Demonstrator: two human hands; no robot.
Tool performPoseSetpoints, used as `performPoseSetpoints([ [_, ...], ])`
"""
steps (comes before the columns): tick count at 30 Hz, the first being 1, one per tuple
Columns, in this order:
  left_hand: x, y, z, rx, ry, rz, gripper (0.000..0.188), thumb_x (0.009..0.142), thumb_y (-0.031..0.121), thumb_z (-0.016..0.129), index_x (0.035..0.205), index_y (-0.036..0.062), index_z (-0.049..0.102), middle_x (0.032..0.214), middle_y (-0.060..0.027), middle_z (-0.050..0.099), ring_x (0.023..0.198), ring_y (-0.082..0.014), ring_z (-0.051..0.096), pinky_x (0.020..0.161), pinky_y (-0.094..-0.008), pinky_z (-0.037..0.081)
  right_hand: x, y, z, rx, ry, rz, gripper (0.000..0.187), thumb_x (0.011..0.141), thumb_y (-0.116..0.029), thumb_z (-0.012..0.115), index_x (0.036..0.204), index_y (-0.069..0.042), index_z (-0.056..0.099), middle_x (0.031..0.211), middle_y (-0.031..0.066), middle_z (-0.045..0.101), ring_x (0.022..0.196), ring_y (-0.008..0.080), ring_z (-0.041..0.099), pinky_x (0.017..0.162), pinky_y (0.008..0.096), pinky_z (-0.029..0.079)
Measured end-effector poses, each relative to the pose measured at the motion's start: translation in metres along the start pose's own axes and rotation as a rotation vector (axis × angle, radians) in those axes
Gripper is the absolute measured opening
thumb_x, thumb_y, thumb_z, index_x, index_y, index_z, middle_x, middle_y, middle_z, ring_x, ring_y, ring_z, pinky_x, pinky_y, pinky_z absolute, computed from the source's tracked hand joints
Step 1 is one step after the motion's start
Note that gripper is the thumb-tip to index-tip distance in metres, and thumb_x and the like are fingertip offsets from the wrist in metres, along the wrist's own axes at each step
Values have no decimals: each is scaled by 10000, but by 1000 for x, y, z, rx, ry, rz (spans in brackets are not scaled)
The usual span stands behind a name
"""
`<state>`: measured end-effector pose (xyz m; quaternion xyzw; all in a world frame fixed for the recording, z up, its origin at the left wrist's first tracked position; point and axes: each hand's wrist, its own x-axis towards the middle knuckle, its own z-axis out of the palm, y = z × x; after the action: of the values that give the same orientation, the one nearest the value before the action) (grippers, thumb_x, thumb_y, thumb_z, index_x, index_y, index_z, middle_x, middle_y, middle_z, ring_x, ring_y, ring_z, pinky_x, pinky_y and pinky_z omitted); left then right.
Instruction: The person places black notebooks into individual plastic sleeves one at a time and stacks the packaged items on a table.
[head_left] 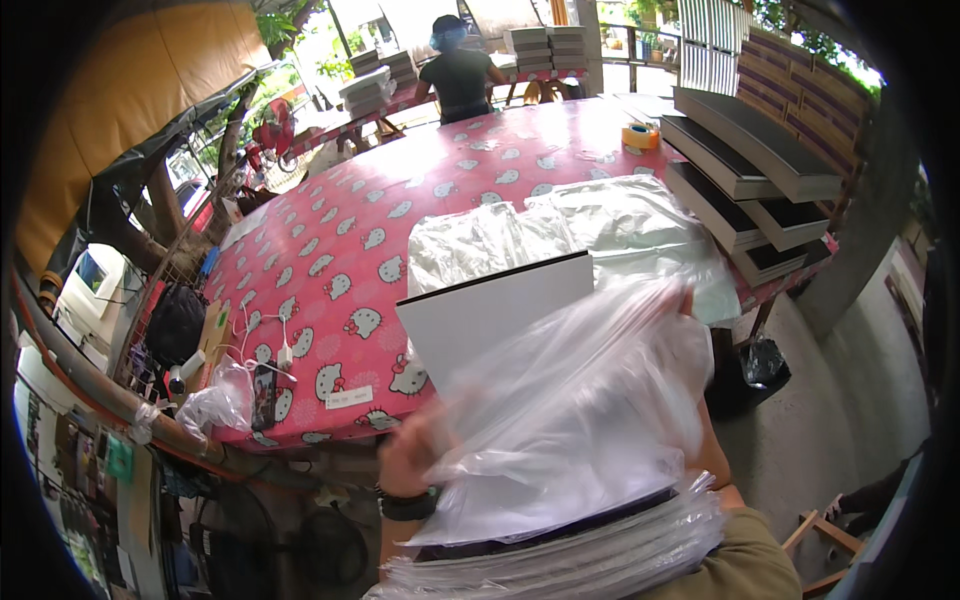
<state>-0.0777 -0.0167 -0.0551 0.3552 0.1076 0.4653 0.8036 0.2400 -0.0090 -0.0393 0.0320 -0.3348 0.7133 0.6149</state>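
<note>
A clear plastic bag [590,390], smeared by motion, spreads in front of me over the lower part of a flat white panel with a black top edge [500,305], perhaps a book or box. My left hand [415,455], a dark band on its wrist, is at the bag's left side; its fingers are blurred. At the bag's upper right corner, my right hand [686,300] grips the plastic, partly covered by it. Below, close to my body, lies a stack of dark-edged flat items in clear plastic [570,565].
More clear plastic bags [630,225] lie on the pink patterned table [320,250]. Thick black-topped books or boxes [755,150] are piled at right, near an orange tape roll [640,137]. A phone [264,395] and cables lie at left. Another person [456,80] stands beyond the table.
</note>
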Motion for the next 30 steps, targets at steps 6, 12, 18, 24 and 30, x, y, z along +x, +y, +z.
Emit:
performPoseSetpoints([
  [6,-20,23,-71,2122,581,862,453,834,351,461,1110,-9,462,992,-129,531,843,-227,537,851,-432,389,-14,3,17,-436,-319,584,407,735,-227,634,1057,1,536,860,111,602,691,137,556,603,260,448],
  [12,23,50,-4,910,220,474,391,727,121,609,1069,2,462,838,-23,515,751,-131,525,693,-258,429,15,-47,-9,-791,120,120,278,679,-39,599,949,28,588,685,54,590,608,85,530,554,210,414],
  [18,86,56,3,1597,681,765,399,649,51,641,1039,76,563,726,-17,498,678,-153,481,645,-289,408,68,-31,-17,-2206,221,-411,213,717,-61,557,924,-68,607,531,36,465,526,76,454,509,232,366],
  [24,75,55,-11,1814,540,795,230,698,104,584,917,70,649,801,-82,554,842,-243,506,754,-337,398,46,-40,7,-1245,444,2,67,743,-70,556,767,-26,602,535,6,500,467,81,457,461,212,369],
  [30,26,60,-17,47,232,-188,335,822,170,438,1053,-64,500,1021,-163,560,945,-249,546,834,-383,424,12,-46,-2,-636,464,481,268,779,-117,586,983,36,503,852,70,570,728,122,569,625,239,473],
])
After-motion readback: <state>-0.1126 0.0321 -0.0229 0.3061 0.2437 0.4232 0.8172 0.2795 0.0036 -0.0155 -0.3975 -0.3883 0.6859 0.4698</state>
